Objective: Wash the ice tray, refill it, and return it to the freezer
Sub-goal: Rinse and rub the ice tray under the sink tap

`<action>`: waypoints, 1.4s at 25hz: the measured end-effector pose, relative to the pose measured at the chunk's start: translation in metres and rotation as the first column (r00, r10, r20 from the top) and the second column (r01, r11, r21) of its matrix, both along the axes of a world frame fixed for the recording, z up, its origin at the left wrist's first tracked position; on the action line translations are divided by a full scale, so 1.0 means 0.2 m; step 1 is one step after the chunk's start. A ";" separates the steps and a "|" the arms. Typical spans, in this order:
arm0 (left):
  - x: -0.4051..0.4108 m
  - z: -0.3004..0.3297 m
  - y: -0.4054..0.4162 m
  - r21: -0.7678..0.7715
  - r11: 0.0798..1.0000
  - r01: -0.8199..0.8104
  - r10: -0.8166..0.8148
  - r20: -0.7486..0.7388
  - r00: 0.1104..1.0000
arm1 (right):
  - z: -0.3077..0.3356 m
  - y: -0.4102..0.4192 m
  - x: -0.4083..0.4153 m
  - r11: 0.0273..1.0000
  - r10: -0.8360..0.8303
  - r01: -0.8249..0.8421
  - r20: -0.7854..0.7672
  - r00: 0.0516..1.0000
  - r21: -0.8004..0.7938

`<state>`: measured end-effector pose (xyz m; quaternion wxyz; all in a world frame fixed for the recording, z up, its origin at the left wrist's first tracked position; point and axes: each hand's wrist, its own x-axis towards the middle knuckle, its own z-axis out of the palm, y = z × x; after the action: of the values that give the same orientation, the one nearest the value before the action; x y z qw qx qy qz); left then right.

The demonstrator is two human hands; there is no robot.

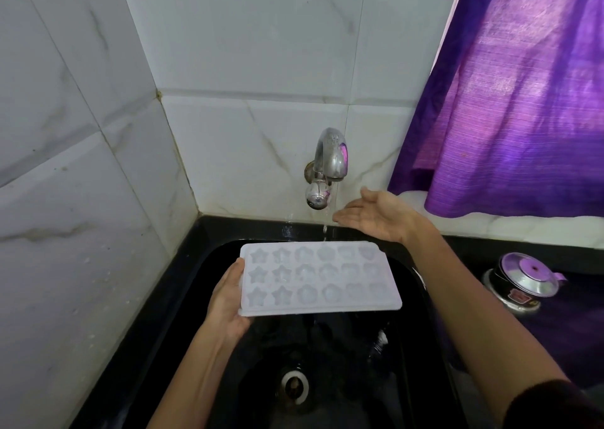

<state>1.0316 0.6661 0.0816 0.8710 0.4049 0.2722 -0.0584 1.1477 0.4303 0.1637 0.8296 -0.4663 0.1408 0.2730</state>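
Note:
A white ice tray (318, 278) with star and flower shaped cells hangs level over the black sink (209, 265). My left hand (228, 301) grips its left short edge, thumb on top. A thin stream of water (325, 226) falls from the steel tap (330, 160) onto the tray's far edge. My right hand (376, 214) is held palm up with straight fingers just right of the stream, above the tray's far right corner, holding nothing.
The sink's drain (295, 386) lies below the tray. White marble tiles (81, 183) line the left and back walls. A purple curtain (516, 95) hangs at the right. A steel lidded pot (519, 281) stands on the black counter to the right.

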 end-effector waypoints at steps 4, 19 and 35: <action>-0.03 0.05 -0.02 -0.037 0.999 -0.001 0.002 0.031 1.000 | 0.08 -0.17 -0.19 0.952 0.097 -0.042 0.168 0.981 -0.302; -0.17 0.12 -0.04 -0.045 0.998 0.043 -0.039 0.078 0.996 | 0.03 -0.31 -0.69 0.652 0.178 0.147 0.338 0.924 -0.744; -0.39 0.03 -0.02 0.281 0.935 0.216 -0.235 0.033 0.972 | -0.37 -0.38 -0.86 0.874 -0.053 0.142 0.200 0.978 -0.465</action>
<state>0.9537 0.6623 0.0873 0.8022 0.5522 0.2007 -0.1062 0.9761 0.3551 0.0897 0.7114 -0.6710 0.1512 0.1442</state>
